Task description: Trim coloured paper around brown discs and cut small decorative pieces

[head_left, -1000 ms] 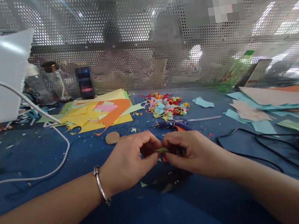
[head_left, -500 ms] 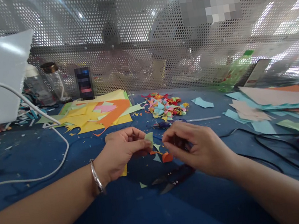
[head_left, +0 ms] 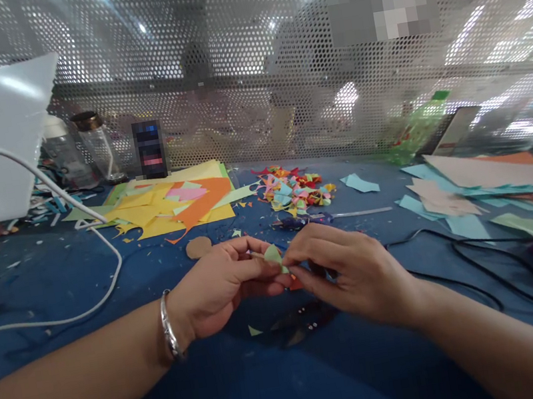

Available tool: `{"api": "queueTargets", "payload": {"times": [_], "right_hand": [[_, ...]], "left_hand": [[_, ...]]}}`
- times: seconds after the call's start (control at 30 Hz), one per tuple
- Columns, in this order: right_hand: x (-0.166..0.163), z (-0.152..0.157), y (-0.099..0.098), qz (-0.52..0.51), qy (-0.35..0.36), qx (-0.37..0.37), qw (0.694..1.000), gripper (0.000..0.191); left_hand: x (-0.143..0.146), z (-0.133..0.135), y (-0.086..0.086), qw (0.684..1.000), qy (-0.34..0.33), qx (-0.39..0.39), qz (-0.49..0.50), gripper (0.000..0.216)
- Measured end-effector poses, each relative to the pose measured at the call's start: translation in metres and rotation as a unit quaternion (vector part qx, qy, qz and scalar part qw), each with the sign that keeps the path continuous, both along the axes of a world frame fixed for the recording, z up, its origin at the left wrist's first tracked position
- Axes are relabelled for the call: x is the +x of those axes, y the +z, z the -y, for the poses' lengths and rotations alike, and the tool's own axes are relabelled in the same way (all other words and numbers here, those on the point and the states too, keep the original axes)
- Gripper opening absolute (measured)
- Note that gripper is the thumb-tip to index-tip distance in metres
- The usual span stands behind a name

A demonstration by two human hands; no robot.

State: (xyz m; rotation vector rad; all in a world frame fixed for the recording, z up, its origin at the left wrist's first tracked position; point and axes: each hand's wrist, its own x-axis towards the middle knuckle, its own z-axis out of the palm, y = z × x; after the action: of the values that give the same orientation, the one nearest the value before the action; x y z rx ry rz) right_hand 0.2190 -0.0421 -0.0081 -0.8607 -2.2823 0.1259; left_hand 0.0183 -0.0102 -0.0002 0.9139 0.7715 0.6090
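Note:
My left hand, with a metal bangle on the wrist, pinches a small light green folded paper piece above the blue table. My right hand meets it from the right, its fingertips closed on the same piece. Dark scissors lie on the table just under both hands, partly hidden. A small orange scrap peeks out beneath my fingers.
A heap of yellow and orange paper sheets lies at the back left, a pile of small coloured folded pieces at the back centre, pastel sheets at the right. A white cable and black cables cross the table. A perforated metal screen stands behind.
My hands drew apart half a second ago with the green piece in my left fingers. Now they have come together again and both pinch it.

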Motion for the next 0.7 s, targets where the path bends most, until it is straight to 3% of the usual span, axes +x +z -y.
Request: {"api": "queueTargets", "payload": {"times": [0.33,0.5,0.7], "right_hand": [[-0.002,0.004,0.004,0.006,0.003,-0.006,1.0,0.012],[-0.006,0.004,0.003,-0.031,-0.012,-0.066,0.997,0.011],[-0.011,0.003,0.003,-0.063,-0.087,-0.102,0.989,0.009]], "left_hand": [[0.0,-0.001,0.002,0.999,-0.02,-0.033,0.007,0.009],[0.001,-0.001,-0.003,0.998,0.005,0.069,0.003,0.011],[0.003,-0.001,-0.007,0.99,0.028,0.138,-0.002,0.013]]}}
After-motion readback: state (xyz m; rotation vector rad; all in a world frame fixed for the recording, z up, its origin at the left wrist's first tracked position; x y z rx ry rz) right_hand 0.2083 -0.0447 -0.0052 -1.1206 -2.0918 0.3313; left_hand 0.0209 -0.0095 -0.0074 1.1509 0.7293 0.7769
